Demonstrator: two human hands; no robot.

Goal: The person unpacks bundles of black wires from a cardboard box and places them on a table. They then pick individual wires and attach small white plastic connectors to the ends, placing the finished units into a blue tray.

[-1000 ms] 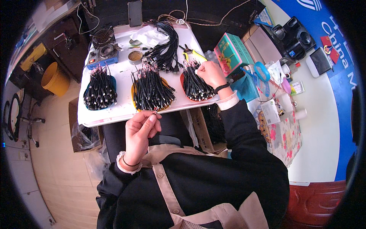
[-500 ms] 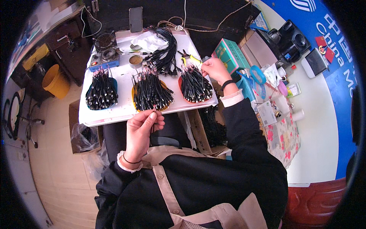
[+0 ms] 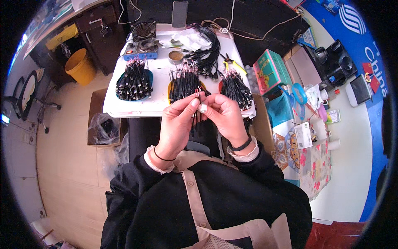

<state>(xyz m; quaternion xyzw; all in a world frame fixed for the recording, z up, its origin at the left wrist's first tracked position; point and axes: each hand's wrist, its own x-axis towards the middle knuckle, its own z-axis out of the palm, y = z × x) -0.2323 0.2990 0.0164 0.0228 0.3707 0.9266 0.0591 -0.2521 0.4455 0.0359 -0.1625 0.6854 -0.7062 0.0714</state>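
My left hand [image 3: 176, 120] pinches a thin black cable [image 3: 195, 120] with reddish stripped wire ends poking up between the fingers. Against it, my right hand [image 3: 227, 118] is closed with thumb and forefinger pressed together on a black cable too; whether it is a second one is hard to tell. Something white covers the right thumb's tip. Both hands meet in front of the middle bundle of short black cables [image 3: 184, 85], which sits in a yellow tray. Similar bundles lie at the left [image 3: 134, 83] in a blue tray and at the right [image 3: 236, 88] in a red one.
On the white table [image 3: 159, 103] stand a blue heating unit [image 3: 143, 50] and a round tin [image 3: 175, 55]. Behind are long black cables [image 3: 207, 50] and yellow-handled pliers [image 3: 234, 63]. A green box [image 3: 271, 70] is at the right; a cardboard box [image 3: 103, 120] is at lower left.
My right hand has come from the right-hand bundle to meet my left hand, which still pinches its cable. The view has shifted, so the table appears farther right.
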